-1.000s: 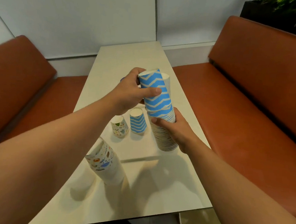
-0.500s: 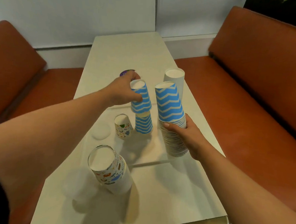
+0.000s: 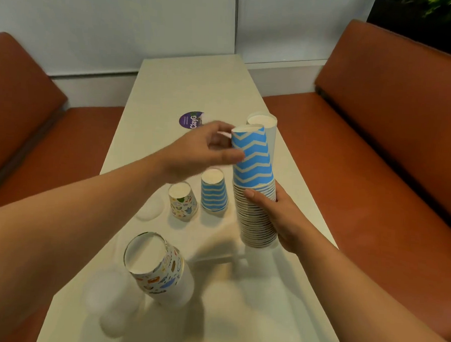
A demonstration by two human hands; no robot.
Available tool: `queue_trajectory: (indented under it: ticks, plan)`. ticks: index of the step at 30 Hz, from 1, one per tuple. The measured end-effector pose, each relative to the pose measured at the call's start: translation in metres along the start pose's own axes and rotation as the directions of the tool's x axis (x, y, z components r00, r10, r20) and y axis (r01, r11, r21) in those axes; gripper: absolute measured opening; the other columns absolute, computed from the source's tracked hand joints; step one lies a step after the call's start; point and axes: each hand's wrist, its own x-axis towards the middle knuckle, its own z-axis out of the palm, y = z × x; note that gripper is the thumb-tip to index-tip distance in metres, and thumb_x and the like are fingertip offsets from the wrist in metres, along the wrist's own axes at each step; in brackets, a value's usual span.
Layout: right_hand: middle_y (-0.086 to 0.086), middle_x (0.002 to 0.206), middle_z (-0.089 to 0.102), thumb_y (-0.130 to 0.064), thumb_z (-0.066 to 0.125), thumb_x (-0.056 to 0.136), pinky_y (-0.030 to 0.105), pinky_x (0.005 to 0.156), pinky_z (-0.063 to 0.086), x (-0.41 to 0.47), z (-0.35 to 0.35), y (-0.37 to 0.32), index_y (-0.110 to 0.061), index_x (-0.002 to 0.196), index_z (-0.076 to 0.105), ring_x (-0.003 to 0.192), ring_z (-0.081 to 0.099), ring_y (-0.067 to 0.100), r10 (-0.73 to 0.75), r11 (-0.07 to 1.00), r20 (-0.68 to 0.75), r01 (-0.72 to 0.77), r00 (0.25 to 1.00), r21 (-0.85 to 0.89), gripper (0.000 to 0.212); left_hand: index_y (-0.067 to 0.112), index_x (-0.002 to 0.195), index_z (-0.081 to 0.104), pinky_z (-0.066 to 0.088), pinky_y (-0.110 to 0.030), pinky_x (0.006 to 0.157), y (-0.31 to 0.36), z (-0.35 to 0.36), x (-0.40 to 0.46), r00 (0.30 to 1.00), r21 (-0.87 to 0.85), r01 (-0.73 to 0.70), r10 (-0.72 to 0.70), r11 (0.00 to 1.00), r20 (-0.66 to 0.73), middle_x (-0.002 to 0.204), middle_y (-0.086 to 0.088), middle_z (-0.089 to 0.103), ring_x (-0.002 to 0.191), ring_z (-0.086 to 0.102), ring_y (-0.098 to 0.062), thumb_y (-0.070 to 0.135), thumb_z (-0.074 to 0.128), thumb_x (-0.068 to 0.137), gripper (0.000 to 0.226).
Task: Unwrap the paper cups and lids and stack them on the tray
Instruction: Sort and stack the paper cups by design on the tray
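Blue-zigzag paper cups form a tall inverted stack [image 3: 255,188], held upright above the worktop [image 3: 187,72] by the right hand [image 3: 277,215] gripping its lower half. The left hand [image 3: 202,151], fingers spread and empty, is nearer its top cup.

Tall inverted blue-zigzag cup stack [image 3: 255,188]

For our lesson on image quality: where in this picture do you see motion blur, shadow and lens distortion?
Head view: the left hand is smeared by motion near the blue zigzag stack; the right hand looks sharper; soft shadows fall on the table toward the viewer; the wide lens bows the wall lines and benches.
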Motion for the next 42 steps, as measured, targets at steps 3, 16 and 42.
queue_trajectory:
  ticks: [3,16,42]
  plan:
    - [0.0,0.119,0.071,-0.045,0.08,0.07,0.045,0.097,0.053,0.0,0.007,-0.006,-0.026,0.128,0.057,0.109,0.068,0.022,-0.026,1.0,0.054,0.025,0.998,0.016,0.065,0.016,0.125,0.053,0.055,-0.036,0.09,-0.008,0.012,-0.01,0.994,-0.019,0.079,-0.077,0.997,0.074,0.118,-0.011,0.068,0.105,0.069,-0.023,0.026,0.086,0.055,0.078]
    - [-0.004,0.113,0.072,-0.058,0.078,0.063,0.048,0.096,0.054,-0.001,0.006,-0.012,-0.03,0.123,0.059,0.103,0.069,0.021,-0.014,0.998,0.078,0.019,0.997,-0.067,0.069,0.016,0.123,0.056,0.056,-0.032,0.085,-0.006,0.016,-0.011,0.997,-0.055,0.031,-0.035,0.998,-0.062,0.111,0.0,0.07,0.105,0.068,-0.018,0.021,0.083,0.065,0.064]
    - [-0.003,0.118,0.071,-0.044,0.08,0.065,0.037,0.094,0.053,-0.003,-0.008,0.011,-0.024,0.127,0.058,0.108,0.068,0.018,0.044,0.998,0.054,-0.046,0.998,0.036,0.069,0.025,0.123,0.05,0.055,-0.047,0.092,-0.068,-0.036,0.014,0.964,0.377,0.196,-0.107,0.905,-0.244,0.114,0.003,0.067,0.102,0.067,-0.015,0.044,0.08,0.045,0.085]
